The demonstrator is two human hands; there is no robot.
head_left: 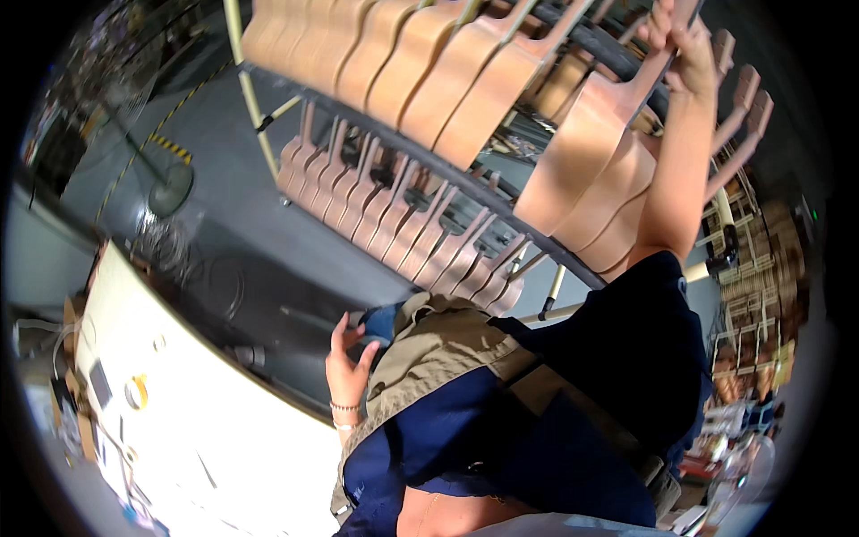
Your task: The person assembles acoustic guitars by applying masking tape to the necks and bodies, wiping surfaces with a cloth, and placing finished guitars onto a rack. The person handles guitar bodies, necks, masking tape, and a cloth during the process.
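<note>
A guitar made of bare wood is held by its neck in the right hand, which is raised high and closed around the neck. The guitar body hangs down beside the rack. The rack is full of other guitars, all set side by side in rows, one row above and one row below. The held guitar is at the right end of the rack, touching or almost touching the guitars next to it; which one cannot be told.

The left hand is held low, well below the rack. It is open, with the fingers spread and curled a little, and nothing is held in it. A white table is seen below the rack, to the left of the left hand.
</note>
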